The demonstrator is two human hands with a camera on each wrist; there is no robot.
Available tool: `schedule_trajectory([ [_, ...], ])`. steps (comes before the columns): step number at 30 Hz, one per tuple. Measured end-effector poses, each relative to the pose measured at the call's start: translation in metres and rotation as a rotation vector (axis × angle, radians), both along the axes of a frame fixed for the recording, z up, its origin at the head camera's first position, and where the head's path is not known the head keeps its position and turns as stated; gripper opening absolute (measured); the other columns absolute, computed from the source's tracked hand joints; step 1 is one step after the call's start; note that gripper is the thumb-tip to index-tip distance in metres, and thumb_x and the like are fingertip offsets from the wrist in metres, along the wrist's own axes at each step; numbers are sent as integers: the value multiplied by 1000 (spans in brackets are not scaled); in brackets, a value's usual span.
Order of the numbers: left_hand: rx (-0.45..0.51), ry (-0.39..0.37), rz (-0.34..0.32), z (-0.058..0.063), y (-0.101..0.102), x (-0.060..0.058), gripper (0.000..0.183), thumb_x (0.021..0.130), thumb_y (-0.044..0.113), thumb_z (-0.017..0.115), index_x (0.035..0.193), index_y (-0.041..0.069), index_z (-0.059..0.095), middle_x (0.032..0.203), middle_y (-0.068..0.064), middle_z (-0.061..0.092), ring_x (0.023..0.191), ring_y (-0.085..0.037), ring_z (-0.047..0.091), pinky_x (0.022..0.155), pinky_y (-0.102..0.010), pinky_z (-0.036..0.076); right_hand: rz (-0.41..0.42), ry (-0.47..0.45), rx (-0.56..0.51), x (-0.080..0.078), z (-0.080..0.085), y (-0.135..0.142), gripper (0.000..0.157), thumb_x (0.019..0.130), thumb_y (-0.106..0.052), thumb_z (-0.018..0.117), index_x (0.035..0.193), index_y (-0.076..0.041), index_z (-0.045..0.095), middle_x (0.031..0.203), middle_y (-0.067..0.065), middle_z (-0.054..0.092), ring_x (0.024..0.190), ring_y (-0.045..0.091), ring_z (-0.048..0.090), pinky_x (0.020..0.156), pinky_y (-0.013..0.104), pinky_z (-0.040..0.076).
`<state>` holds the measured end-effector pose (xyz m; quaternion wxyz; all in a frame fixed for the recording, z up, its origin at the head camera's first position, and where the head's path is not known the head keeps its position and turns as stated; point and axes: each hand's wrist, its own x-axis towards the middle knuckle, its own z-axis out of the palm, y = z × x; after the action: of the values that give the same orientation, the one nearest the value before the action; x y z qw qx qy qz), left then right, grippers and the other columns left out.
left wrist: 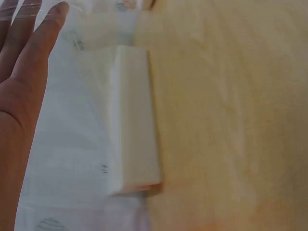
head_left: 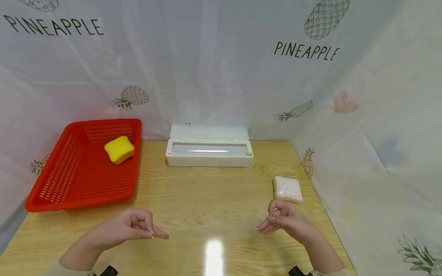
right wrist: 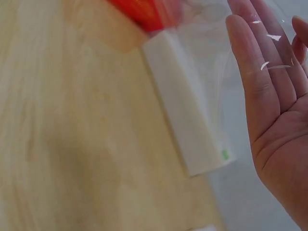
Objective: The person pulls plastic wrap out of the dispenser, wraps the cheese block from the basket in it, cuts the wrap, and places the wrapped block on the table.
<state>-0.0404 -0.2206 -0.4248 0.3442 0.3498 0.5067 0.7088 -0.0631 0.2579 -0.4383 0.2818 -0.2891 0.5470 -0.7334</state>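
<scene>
A sheet of clear cling film (right wrist: 273, 37) spans the space between the two hands, showing mostly as glints at the fingers. Its left edge is pinched between thumb and fingers of my left hand (head_left: 137, 225), low over the wooden table. My right hand (head_left: 285, 220) pinches the other edge, just in front of a pale, speckled square sponge-like block (head_left: 287, 189). Behind both hands stands a white cling film dispenser (head_left: 209, 160) with its lid (head_left: 209, 132) raised and a green slider (head_left: 249, 154) at its right end. The film blurs the dispenser in both wrist views.
On the left of the table (head_left: 189, 194) stands a red plastic basket (head_left: 81, 200) with a shiny yellow sponge-like block (head_left: 119, 149) in it. A pineapple-print curtain (head_left: 216, 72) hangs behind the table and along its right side.
</scene>
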Motion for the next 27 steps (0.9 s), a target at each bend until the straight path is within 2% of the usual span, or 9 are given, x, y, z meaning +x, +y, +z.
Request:
schedule_trajectory([
  [6,-28,-134,21,-44,3,1,8,98,-10,43,94,-13,49,114,-23,66,117,-32,58,96,-35,47,30,-147,61,-5,-45,4,20,100,7,36,97,-8,50,100,24,70,92,31,70,79,48,55],
  [8,-10,-144,29,-59,5,1,11,99,-9,41,96,-12,51,117,-25,64,116,-33,59,95,-35,48,33,-174,71,-6,-59,4,21,100,6,34,98,-7,50,100,26,69,92,32,70,79,49,54],
  [13,14,-183,46,-88,6,0,27,100,-9,39,101,5,61,118,-24,63,116,-32,59,96,-36,48,6,-238,127,-8,-83,3,20,100,6,36,98,-7,51,99,25,69,90,30,70,80,48,55],
  [17,-20,-205,61,-104,6,1,29,101,-7,40,102,12,61,119,-19,65,117,-29,59,97,-33,47,-12,-274,178,-9,-92,2,18,100,4,39,97,-8,52,98,21,71,90,28,70,80,45,55],
  [22,-54,-250,73,-117,7,4,26,101,-4,41,100,13,60,114,-14,68,119,-28,58,101,-33,43,-9,-300,213,-10,-97,0,15,101,2,39,97,-5,51,100,24,70,91,29,70,81,45,55],
  [27,-92,-240,89,-126,9,7,23,101,-4,41,100,10,59,115,-22,66,118,-30,58,102,-32,43,-40,-323,261,-9,-102,-3,9,100,0,42,98,-2,51,99,28,68,90,30,70,80,44,55],
])
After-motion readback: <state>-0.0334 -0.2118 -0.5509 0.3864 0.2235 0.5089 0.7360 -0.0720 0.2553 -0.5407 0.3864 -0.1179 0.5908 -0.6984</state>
